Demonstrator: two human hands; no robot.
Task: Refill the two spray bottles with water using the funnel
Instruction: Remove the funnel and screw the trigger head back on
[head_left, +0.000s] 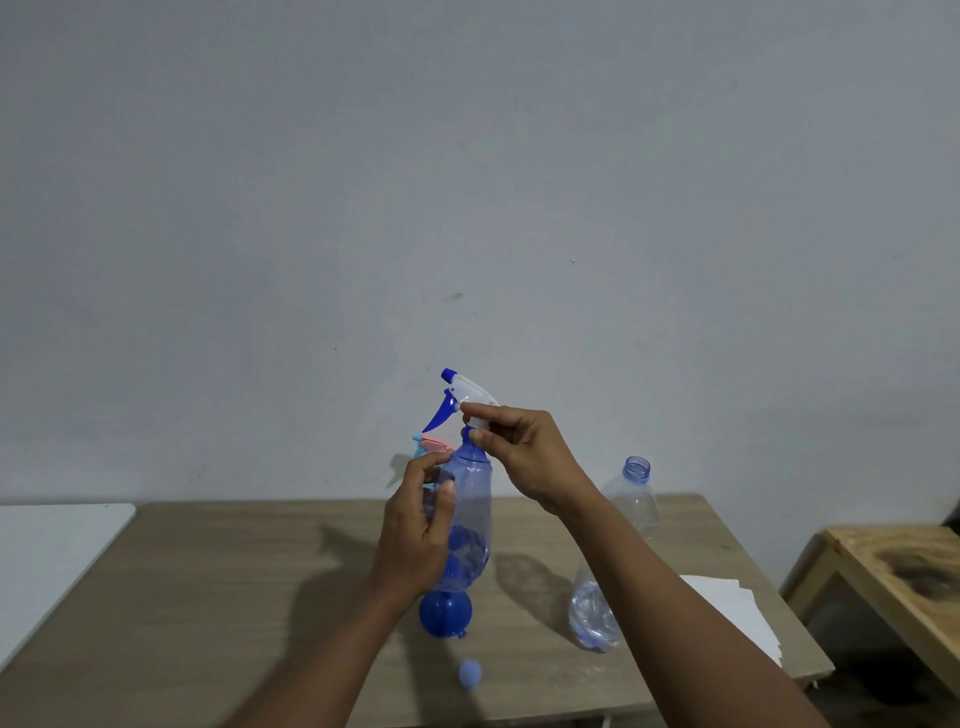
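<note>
1. Cap (469, 674): small, pale blue, lies alone on the table (208, 597) near its front edge.
2. Funnel (445, 613): blue, on the table just behind the cap and right under the base of the held bottle. Whether the two touch cannot be told.
3. Water bottle (595, 613): clear, uncapped, stands right of the funnel with water in its lower part. The right forearm crosses in front of it.
4. Paper (727, 603): white stack at the table's right edge.
5. Left hand (415, 540): fingers curled round the body of the spray bottle, gripping it.
6. Spray bottle (470, 499): translucent blue, upright, over the middle of the table.
7. Right hand (524, 452): thumb and fingers pinch the collar of the spray head at the bottle's neck.
8. Spray head (460, 392): white, with blue nozzle and trigger pointing left.
9. Second sprayer (431, 444): pink and pale blue top, mostly hidden behind the left hand and spray bottle.
10. White top (52, 545): left of the table.
11. Bench (893, 571): wooden, right of the table.
12. Wall (467, 182): plain grey, behind everything.
</note>
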